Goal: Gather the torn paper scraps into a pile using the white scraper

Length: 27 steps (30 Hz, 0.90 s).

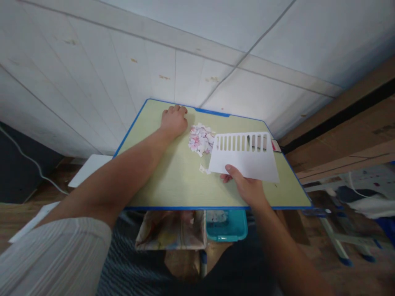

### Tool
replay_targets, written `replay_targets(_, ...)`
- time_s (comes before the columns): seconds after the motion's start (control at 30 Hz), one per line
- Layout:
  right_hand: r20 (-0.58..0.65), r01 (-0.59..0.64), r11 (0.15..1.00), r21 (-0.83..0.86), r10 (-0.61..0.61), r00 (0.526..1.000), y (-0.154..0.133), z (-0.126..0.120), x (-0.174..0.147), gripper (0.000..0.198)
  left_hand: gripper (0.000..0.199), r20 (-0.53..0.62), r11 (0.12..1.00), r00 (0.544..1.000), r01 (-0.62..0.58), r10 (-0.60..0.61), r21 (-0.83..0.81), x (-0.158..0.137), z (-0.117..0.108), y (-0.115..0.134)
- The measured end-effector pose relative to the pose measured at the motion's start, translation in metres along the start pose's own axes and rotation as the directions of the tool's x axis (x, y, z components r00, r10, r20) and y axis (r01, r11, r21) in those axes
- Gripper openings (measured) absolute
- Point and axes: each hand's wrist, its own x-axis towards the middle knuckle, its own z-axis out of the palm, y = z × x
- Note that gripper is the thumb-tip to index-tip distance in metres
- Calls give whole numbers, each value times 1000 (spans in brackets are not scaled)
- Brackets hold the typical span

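My right hand (247, 187) is closed on the near edge of a white slotted sheet (243, 161), with the thumb on top and fingers underneath. A row of several long cut-out slots runs along its far edge. The sheet is held over the table's right half, and its left side lies beside a pile of small pink and white paper pieces (201, 140). To the left of this pile, my left hand (173, 121) rests on the table near its far edge, palm down, fingers bent and slightly apart. A few loose pieces (203, 169) lie just nearer than the pile.
The pale yellow table (173, 185) has a blue rim and stands against a white wall (154, 61). A phone-like item (275, 145) lies partly behind the sheet. Below the front edge are a patterned box (173, 238) and a turquoise bin (237, 226). Cardboard boxes (345, 123) stand right.
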Motion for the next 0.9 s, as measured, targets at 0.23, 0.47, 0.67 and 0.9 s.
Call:
replay_targets(0.23, -3, 55, 987, -152, -57, 998, -11, -10, -16, 44, 48, -22, 999, 1000, -22, 21, -33, -3, 9, -2)
replay_targets(0.47, -99, -111, 994, 2, 111, 989, 3, -36, -43, 30, 44, 23, 1000, 1000, -17, 17, -20, -12, -2, 7)
replay_targets(0.67, -19, -155, 972, 178, 161, 987, 5, -40, -44, 20, 43, 34, 999, 999, -15, 17, -49, -11, 1, 5)
replay_targets(0.9, -75, -20, 1000, 18, 21, 997, -1, -27, -31, 35, 45, 31, 995, 999, -16, 19, -94, -6, 9, 0)
